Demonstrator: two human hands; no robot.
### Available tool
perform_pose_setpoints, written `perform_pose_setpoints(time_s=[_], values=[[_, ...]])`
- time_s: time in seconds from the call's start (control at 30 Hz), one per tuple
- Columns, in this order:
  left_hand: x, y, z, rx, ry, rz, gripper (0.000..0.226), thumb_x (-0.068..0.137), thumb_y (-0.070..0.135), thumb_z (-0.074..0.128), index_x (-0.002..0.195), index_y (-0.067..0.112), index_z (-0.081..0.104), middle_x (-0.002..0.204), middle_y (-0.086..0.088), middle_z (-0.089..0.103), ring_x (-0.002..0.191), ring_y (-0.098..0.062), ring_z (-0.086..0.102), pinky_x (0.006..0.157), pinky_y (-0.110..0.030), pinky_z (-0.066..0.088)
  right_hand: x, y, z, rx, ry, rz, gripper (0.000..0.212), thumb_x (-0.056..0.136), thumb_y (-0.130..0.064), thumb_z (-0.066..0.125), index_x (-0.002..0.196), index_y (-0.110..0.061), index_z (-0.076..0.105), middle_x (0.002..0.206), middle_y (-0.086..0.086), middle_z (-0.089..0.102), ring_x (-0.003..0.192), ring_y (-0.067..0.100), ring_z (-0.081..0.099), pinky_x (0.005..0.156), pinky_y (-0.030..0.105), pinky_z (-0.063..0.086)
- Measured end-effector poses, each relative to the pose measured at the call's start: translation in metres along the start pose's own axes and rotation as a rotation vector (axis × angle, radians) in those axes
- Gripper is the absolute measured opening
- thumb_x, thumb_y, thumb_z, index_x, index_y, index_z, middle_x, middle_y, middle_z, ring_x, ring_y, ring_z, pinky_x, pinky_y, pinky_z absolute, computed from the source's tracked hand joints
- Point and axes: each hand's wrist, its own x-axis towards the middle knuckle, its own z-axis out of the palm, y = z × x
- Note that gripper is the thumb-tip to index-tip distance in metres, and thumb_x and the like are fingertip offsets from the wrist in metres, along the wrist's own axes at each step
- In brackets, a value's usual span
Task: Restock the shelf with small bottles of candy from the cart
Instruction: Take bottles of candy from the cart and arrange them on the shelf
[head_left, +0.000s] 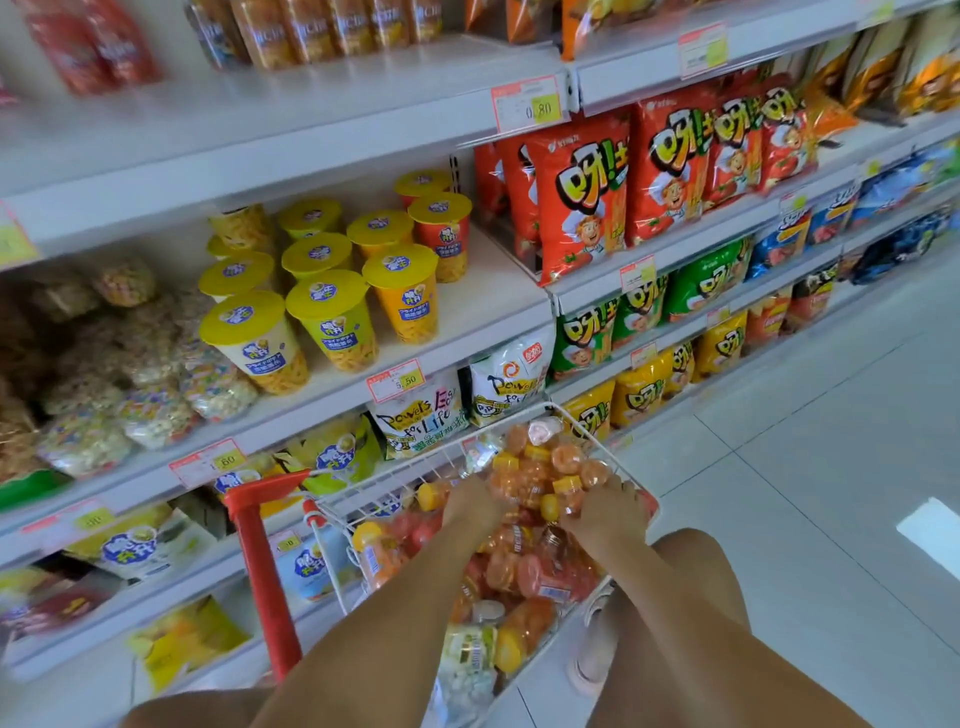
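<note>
1. Step in hand: pick-up. Candy bottles lie heaped in the cart.
2. Left hand is buried in them, grip unreadable; right hand curls over several.
3. Next move likely calls for a firm handful lifted to the shelf.

Left hand fingertips buried among candy bottles; price tags mostly unreadable; red bags blurred, cut off.

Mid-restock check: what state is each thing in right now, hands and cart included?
candy bottles, capped, heaped in the cart
cart, piled full
left hand, in the pile, fingers hidden
right hand, fingers curled over bottles
snack cups, upright, lids on
</note>
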Motion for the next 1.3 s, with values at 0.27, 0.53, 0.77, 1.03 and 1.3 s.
perform_pose_setpoints(time_s=[0.27,0.53,0.77,1.03,1.3], values=[[0.009,-0.004,0.009,-0.067,-0.023,-0.042,0.032,0.079,0.030,0.074,0.091,0.012,0.051,0.078,0.001,0.056,0.067,-0.012,0.054,0.047,-0.021,0.038,0.011,0.005,0.007,0.276,0.009,0.061,0.061,0.072,-0.054,0.064,0.117,-0.013,0.059,0.130,0.010,0.051,0.120,0.029,0.045,0.101,0.036,0.036],[-0.025,0.001,-0.066,-0.293,0.061,0.164,0.026,0.071,0.036,0.078,0.071,0.019,0.058,0.067,0.004,0.060,0.059,-0.013,0.056,0.054,-0.026,0.046,-0.010,-0.027,-0.046,0.846,0.169,-0.165,0.039,0.072,-0.047,0.073,0.096,-0.020,0.061,0.083,-0.004,0.066,0.079,0.016,0.063,0.073,0.035,0.053],[-0.112,0.041,-0.212,-0.419,0.440,0.526,0.020,0.079,0.036,0.073,0.092,0.025,0.064,0.087,0.002,0.071,0.081,-0.013,0.065,0.077,-0.033,0.051,-0.055,-0.086,-0.197,1.098,0.469,-0.562,0.032,0.076,-0.035,0.076,0.100,-0.023,0.058,0.080,-0.013,0.060,0.071,0.005,0.054,0.061,0.016,0.041],[-0.156,0.095,-0.352,-0.303,0.710,0.710,0.033,0.072,0.034,0.079,0.099,0.024,0.063,0.091,0.011,0.070,0.086,-0.004,0.065,0.077,-0.022,0.050,-0.061,-0.154,-0.343,1.138,0.756,-0.783,0.041,0.077,-0.034,0.076,0.110,-0.020,0.056,0.098,-0.014,0.065,0.084,0.005,0.062,0.070,0.017,0.047],[-0.078,0.105,-0.420,-0.258,0.496,0.450,0.020,0.078,0.008,0.074,0.093,0.011,0.061,0.093,-0.009,0.067,0.086,-0.023,0.064,0.078,-0.032,0.055,0.033,-0.218,-0.401,0.828,0.594,-0.575,0.057,0.078,-0.034,0.076,0.122,-0.007,0.053,0.114,0.006,0.065,0.105,0.025,0.061,0.078,0.027,0.044]])
